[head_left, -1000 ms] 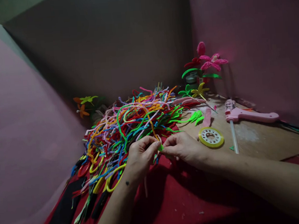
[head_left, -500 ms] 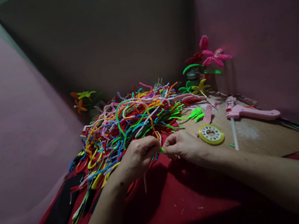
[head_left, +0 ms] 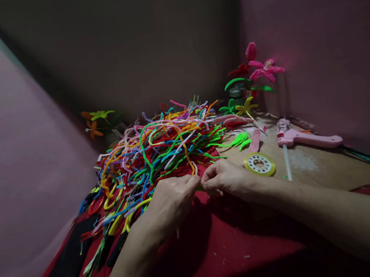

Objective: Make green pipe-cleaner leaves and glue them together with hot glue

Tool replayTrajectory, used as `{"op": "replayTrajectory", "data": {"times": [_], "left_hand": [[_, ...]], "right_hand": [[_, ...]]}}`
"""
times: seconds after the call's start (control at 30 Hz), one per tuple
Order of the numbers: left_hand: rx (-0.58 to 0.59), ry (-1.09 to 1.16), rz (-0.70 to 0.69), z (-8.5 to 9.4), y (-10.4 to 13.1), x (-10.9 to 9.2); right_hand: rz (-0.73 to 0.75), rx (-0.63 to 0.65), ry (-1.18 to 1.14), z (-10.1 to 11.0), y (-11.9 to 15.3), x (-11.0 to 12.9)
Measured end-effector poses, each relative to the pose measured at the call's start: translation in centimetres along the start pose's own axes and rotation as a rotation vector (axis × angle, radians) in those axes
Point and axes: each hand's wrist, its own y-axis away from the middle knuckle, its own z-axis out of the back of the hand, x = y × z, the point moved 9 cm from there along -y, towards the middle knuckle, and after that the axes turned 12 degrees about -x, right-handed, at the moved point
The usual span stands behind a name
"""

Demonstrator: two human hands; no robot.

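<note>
Between my fingertips a small green piece (head_left: pixel 200 188) shows, mostly covered by the fingers. My left hand (head_left: pixel 176 194) is closed on its left end, back of the hand turned up. My right hand (head_left: pixel 222 179) pinches it from the right, thumb and forefinger together. Both hands are close together over the red cloth (head_left: pixel 238 241), at the near edge of a big heap of coloured pipe cleaners (head_left: pixel 163 144). An orange pipe cleaner (head_left: pixel 186 153) hangs down from the heap just behind my hands.
On the brown board (head_left: pixel 322 170) at right are a yellow tape roll (head_left: pixel 247 164), a pink glue gun (head_left: pixel 316 139) with a glue stick, and green leaf shapes (head_left: pixel 241 139). A pink flower (head_left: pixel 266 69) stands behind. Orange scissor handles (head_left: pixel 96 205) and a black strip (head_left: pixel 69 258) lie left.
My left hand has rolled over, its back now turned more upward, and covers more of the green piece. The view has shifted slightly. My right hand keeps its pinch.
</note>
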Motion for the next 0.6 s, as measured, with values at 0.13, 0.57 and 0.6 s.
{"op": "replayTrajectory", "data": {"times": [0.13,0.57,0.6], "left_hand": [[-0.011,-0.059,-0.062,0.2,0.2,-1.0],[-0.165,0.092,-0.058,0.3,0.5,-0.4],[-0.194,0.149,-0.011,0.6,0.4,0.0]], "right_hand": [[-0.005,0.040,0.004,-0.1,0.1,0.0],[0.013,0.074,-0.022,-0.3,0.3,0.5],[-0.003,0.045,-0.040,-0.1,0.3,0.6]]}}
